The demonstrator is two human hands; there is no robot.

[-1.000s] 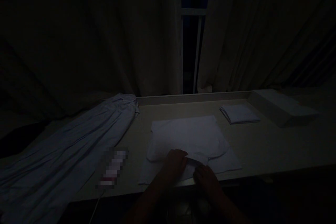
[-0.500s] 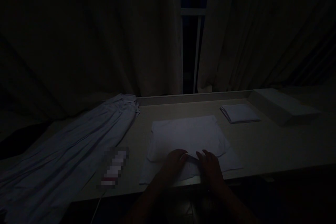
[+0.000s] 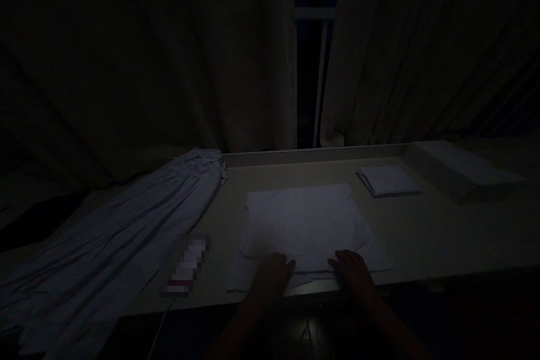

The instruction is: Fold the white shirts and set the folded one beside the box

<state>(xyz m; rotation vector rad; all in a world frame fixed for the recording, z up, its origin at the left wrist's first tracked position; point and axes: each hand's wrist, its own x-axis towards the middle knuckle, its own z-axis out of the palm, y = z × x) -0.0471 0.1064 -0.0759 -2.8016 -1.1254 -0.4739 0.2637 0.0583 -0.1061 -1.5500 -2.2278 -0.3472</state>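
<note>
A pale cloth [image 3: 301, 216], folded in layers, lies on the table at the front. My left hand [image 3: 272, 274] rests on its near edge, left of the middle, thumb apart from the fingers. Farther right along that edge, my right hand [image 3: 353, 269] lies with fingers stretched over the fabric. The cloth's upper layer ends close to my fingertips, and a lower layer shows beyond it on both sides. The room is very dark, so finger detail is faint.
A small folded cloth [image 3: 388, 181] sits at the back right, beside a pale box-like block [image 3: 459, 171]. Loose crumpled fabric [image 3: 139, 225] covers the left side. A blurred-out object [image 3: 185, 267] with a cord lies left of the cloth. Curtains [image 3: 244, 56] hang behind.
My hands have moved apart from the middle of the cloth's near edge, the right one going rightward. The near part of the cloth now lies flatter. The view has shifted slightly.
</note>
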